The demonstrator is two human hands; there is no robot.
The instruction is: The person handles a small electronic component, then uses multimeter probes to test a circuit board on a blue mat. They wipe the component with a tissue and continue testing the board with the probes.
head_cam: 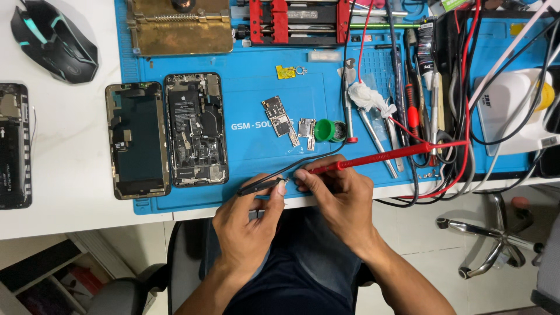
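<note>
White desk under even light; pale tiled floor; chrome chair base

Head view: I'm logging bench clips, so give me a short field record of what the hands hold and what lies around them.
left hand: left hand pinches a black probe at the mat's near edge
right hand: right hand holds a red probe, tip toward the left fingers
between fingertips: something small, too small to tell
surface: blue work mat on a white table
on mat: opened phone body, detached screen, circuit board, green round pot, tweezers
off mat: black mouse
</note>
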